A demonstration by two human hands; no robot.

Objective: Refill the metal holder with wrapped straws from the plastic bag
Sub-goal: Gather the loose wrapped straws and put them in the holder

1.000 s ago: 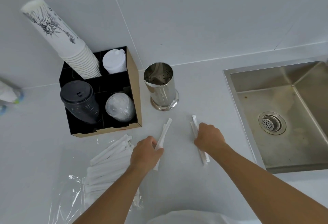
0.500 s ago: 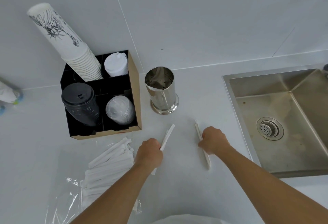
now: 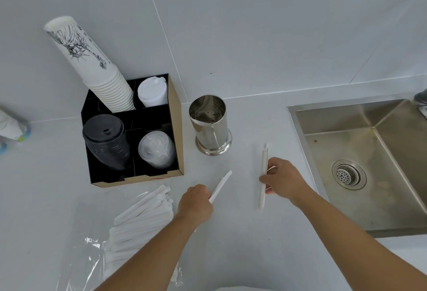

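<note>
Step in hand: transferring wrapped straws to the metal holder [image 3: 209,124], which is standing empty toward the bench's rear edge. The left hand [image 3: 196,205] is grasping one straw [image 3: 220,185] in a closed grip, tip angled toward the holder. The right hand [image 3: 283,181] is pinching a second straw [image 3: 263,175] beside the sink [image 3: 298,133]. The remaining straws [image 3: 141,221] are lying on the plastic bag [image 3: 76,265] near the front edge. Next move probably requires lifting each straw upright over the holder's mouth.

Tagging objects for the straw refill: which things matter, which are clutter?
Job: holder; straw pile; bag; straws in left hand and right hand.
Clutter: cup organizer; paper cups; sink.
</note>
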